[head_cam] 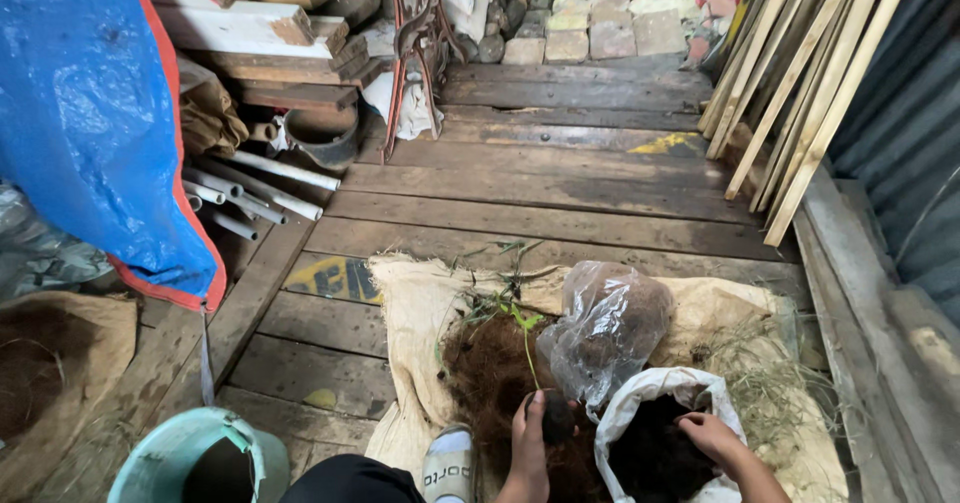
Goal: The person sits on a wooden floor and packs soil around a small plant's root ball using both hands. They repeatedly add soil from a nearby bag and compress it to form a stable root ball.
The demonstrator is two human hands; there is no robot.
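Observation:
My left hand (530, 433) grips a dark ball of soil at the root of a thin green seedling (524, 328), whose stem rises above a heap of brown coconut fibre (490, 368). My right hand (712, 435) reaches into a white sack (640, 395) that holds dark soil (655, 453); its fingers rest on the soil by the sack's rim. A clear plastic bag (605, 325) filled with brown fibre stands just behind the sack. All of this lies on a tan burlap cloth (420, 308) spread over the plank floor.
A teal bucket (165, 458) sits at the lower left beside my sandalled foot (448, 463). A blue tarp (95, 113) hangs at left over white pipes (265, 188) and stacked timber (270, 33). Wooden slats (800, 83) lean against the corrugated wall at right.

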